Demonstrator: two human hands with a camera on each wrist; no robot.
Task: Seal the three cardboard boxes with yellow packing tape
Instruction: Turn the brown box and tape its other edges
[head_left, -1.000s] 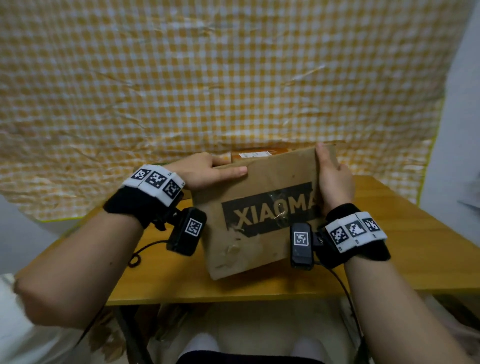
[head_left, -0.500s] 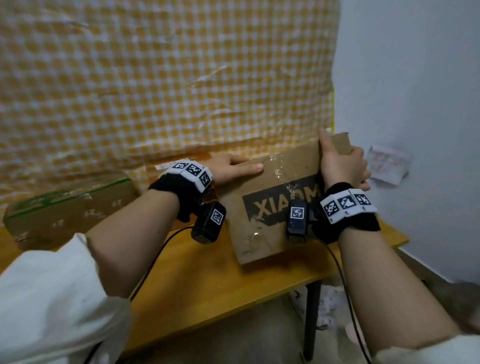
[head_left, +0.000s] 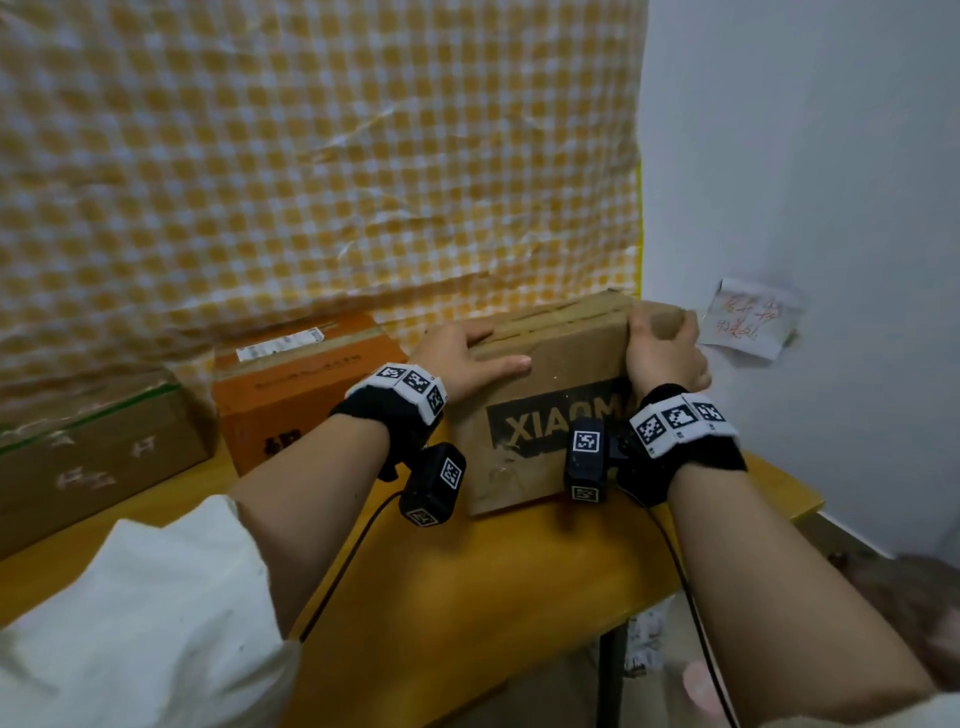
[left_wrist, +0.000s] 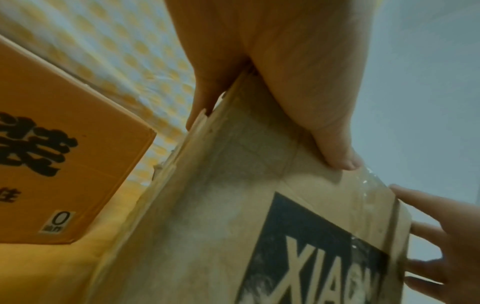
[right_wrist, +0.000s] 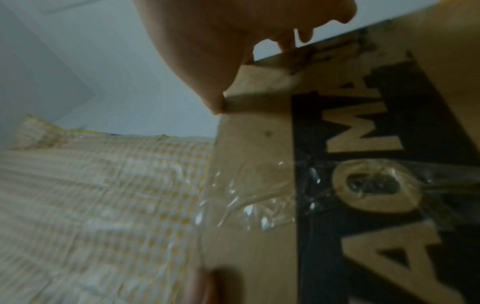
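The brown cardboard box (head_left: 545, 395) carries a black printed panel with cut-out letters reading "XIAOM", the last letter partly hidden in the head view behind the right hand (head_left: 662, 348) and the rest of the word out of sight. Just to the left of that box, the orange box (head_left: 291, 405) bears large black characters too cut off to read and, low on its front near the bottom corner, a small white label (left_wrist: 55, 221) with a "0". To the right of the brown box, a paper note (head_left: 748, 319) on the wall holds red handwriting too small to read.
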